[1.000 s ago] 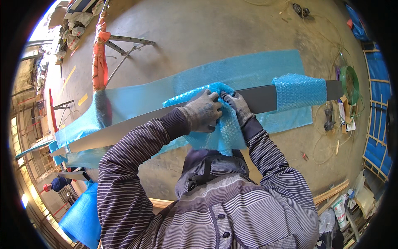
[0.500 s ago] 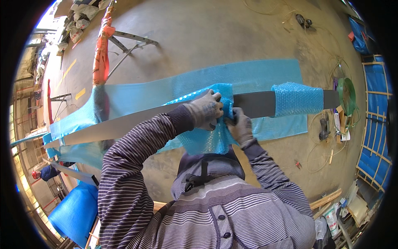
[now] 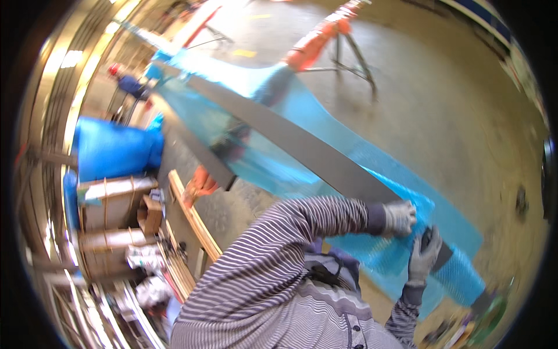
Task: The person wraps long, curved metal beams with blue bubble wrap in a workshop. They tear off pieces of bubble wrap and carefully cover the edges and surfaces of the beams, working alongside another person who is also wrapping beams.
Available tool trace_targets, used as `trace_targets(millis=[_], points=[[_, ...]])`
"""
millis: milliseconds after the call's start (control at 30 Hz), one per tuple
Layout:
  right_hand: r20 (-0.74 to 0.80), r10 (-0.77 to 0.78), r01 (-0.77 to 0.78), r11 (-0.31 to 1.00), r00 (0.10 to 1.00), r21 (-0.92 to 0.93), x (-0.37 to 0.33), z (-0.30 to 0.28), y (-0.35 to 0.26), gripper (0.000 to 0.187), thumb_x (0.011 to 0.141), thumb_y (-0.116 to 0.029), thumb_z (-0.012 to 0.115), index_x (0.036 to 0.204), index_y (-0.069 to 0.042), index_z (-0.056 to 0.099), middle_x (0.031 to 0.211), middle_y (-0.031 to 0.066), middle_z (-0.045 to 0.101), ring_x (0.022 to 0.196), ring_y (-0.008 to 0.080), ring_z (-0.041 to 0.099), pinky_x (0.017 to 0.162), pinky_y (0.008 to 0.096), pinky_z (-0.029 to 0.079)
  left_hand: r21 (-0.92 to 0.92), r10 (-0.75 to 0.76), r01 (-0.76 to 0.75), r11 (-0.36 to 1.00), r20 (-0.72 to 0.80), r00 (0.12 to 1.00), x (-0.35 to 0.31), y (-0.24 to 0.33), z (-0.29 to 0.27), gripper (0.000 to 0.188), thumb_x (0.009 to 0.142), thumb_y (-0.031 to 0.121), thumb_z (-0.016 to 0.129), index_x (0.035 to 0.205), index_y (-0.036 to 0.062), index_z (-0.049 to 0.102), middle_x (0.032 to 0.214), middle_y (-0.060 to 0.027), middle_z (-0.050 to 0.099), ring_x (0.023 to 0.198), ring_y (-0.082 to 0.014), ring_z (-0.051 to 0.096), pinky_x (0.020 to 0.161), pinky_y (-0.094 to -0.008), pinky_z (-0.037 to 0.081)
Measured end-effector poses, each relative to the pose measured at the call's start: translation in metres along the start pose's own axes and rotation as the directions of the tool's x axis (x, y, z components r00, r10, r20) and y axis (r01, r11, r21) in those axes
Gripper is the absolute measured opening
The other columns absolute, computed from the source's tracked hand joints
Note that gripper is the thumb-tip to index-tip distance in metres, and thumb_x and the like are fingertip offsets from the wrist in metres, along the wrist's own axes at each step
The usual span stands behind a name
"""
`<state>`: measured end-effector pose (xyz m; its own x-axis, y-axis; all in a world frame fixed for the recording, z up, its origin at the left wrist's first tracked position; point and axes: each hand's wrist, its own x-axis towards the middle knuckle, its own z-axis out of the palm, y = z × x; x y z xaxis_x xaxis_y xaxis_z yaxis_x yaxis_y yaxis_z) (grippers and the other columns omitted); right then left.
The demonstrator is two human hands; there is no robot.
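Observation:
A long flat dark grey bar [image 3: 290, 142] runs from the upper left to the lower right, lying over a long sheet of translucent blue wrap [image 3: 465, 232]. A piece of blue bubble wrap [image 3: 419, 205] goes around the bar in front of me. My left hand [image 3: 400, 218], in a grey glove, presses on this piece with its fingers curled into it. Just to the right, my right hand [image 3: 424, 256], also gloved, pinches the wrap by the bar's near edge. Another band of bubble wrap [image 3: 462, 278] encircles the bar near its right end.
An orange-wrapped trestle [image 3: 317, 43] supports the work at the far side. A second grey bar [image 3: 195, 145] lies to the left. Wooden beams [image 3: 195, 218], a blue-covered bundle [image 3: 110, 148] and cartons [image 3: 107, 209] stand at left. A person [image 3: 131, 84] in a red helmet is farther off.
My view has swung to the left, so the bar now slants down to the right and my hands appear lower right. Both hands remain at the same bubble wrap piece.

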<state>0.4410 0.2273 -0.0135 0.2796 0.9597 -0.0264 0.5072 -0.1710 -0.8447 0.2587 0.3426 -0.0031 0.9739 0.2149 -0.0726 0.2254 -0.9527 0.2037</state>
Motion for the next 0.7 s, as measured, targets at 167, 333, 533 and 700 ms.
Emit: trace_targets(millis=[167,333,533,700], points=[[0.086,-0.247,0.255,0.963,0.965,-0.086,-0.004,0.017,-0.022,0.051,0.095,-0.013,0.062,0.141,0.003,0.047,0.141,0.0244,0.047,0.132,0.0393,0.046,0.111,0.0473,0.037,-0.489,-0.428,0.217,0.845,-0.373,0.823,-0.069,0.074,0.014,0.069,0.07,0.029,0.083,0.13,0.0069,0.056,0.138,-0.0171,0.05,0.132,-0.039,0.045,0.109,-0.0518,0.04],[0.05,-0.363,0.365,0.929,0.931,-0.061,-0.021,0.04,-0.063,0.049,0.094,-0.009,0.059,0.141,0.003,0.048,0.14,0.0234,0.049,0.133,0.0384,0.045,0.112,0.0465,0.037,-0.756,-0.902,0.553,0.351,-0.115,0.415,-0.212,0.129,0.079,0.084,0.075,0.031,0.081,0.146,0.005,0.043,0.138,-0.0235,0.051,0.125,-0.0393,0.053,0.107,-0.0428,0.044],[0.282,-0.553,0.526,0.833,0.784,0.171,-0.069,0.114,-0.132,0.045,0.09,-0.006,0.061,0.134,0.004,0.054,0.131,0.0224,0.055,0.123,0.0375,0.055,0.106,0.0436,0.043,-0.73,-0.896,0.519,-0.444,0.356,-0.264,-0.379,0.161,0.192,0.089,0.078,0.053,0.077,0.143,0.0007,0.046,0.135,-0.0239,0.057,0.126,-0.0367,0.055,0.107,-0.041,0.044],[0.562,-0.448,0.502,0.862,0.695,0.068,-0.113,0.252,-0.125,0.061,0.085,-0.022,0.073,0.135,0.006,0.052,0.129,0.0263,0.057,0.124,0.0403,0.054,0.105,0.0436,0.044,-0.723,-0.842,0.432,-0.539,0.46,-0.281,-0.457,0.2,0.251,0.086,0.081,0.056,0.072,0.142,0.0003,0.048,0.137,-0.0232,0.057,0.129,-0.0363,0.054,0.108,-0.0413,0.043]])
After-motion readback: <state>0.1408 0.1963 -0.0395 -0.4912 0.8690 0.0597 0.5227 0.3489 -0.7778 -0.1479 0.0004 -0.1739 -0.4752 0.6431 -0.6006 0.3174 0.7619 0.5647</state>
